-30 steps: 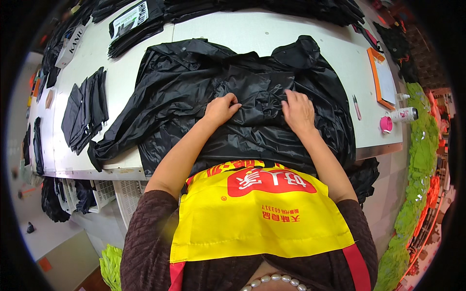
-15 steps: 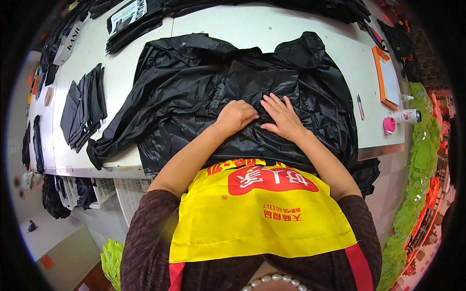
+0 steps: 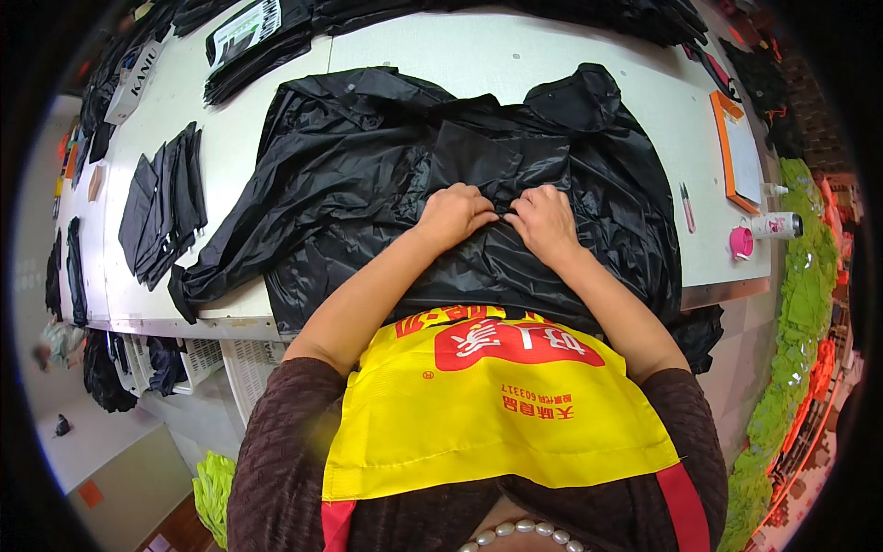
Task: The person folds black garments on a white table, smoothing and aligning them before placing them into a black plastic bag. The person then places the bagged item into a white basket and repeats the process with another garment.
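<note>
A shiny black jacket (image 3: 368, 175) lies spread and wrinkled over the table in front of me, one sleeve trailing to the near left. My left hand (image 3: 455, 217) rests at its middle, with fingers curled and pinching the fabric. Close beside it, my right hand (image 3: 544, 224) also pinches the cloth, thumb and fingers pressed together. The two pinches almost meet at the lower edge of a smooth, flat square panel (image 3: 501, 158) of the same black material. What exactly lies between the fingertips is partly hidden.
Left of the jacket lies a stack of black fabric pieces (image 3: 164, 207). More black cloth (image 3: 506, 11) lines the table's far side. At right are a small pink-handled tool (image 3: 688, 210), an orange clipboard (image 3: 736, 152), a bottle (image 3: 777, 225) and a pink cup-like lid (image 3: 740, 243).
My right hand has gone from lying flat with spread fingers to pinching the fabric. My left hand has shifted slightly right and stays closed on the cloth.
</note>
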`<state>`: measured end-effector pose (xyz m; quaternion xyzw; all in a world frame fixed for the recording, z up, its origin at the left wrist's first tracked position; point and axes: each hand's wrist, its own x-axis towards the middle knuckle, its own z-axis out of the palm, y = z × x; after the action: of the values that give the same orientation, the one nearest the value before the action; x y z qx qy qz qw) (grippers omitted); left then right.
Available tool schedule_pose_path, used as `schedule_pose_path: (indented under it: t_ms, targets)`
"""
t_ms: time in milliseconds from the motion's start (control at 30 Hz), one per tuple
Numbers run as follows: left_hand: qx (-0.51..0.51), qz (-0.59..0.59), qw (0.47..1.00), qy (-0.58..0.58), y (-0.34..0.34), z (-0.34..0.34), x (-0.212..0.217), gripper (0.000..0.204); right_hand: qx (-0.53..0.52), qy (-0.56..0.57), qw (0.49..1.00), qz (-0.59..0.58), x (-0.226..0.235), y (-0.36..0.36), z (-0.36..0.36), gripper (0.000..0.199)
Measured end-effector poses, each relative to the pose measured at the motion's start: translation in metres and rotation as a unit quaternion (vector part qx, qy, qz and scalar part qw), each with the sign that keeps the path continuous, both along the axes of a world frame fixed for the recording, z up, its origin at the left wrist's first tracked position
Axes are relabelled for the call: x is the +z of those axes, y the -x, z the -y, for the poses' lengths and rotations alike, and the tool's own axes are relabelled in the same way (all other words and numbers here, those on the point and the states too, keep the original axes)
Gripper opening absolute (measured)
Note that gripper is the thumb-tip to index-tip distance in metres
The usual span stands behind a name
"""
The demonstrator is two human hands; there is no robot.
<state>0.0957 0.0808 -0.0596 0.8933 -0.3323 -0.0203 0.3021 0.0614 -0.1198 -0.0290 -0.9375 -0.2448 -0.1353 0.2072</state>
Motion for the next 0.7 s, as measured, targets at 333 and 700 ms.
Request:
schedule_pose_path:
  t_ms: [333, 700]
  targets:
    - [0.039, -0.038, 0.991, -0.125, -0.014, 0.014, 0.023, 0.026, 0.035, -0.039, 0.968, -0.244, -0.02, -0.034, 0.021, 0.018]
    - [-0.056, 0.187, 0.979, -0.053, -0.026, 0.006, 0.005, 0.016, 0.034, 0.019, 0.994, -0.101, -0.004, -0.032, 0.012, 0.025]
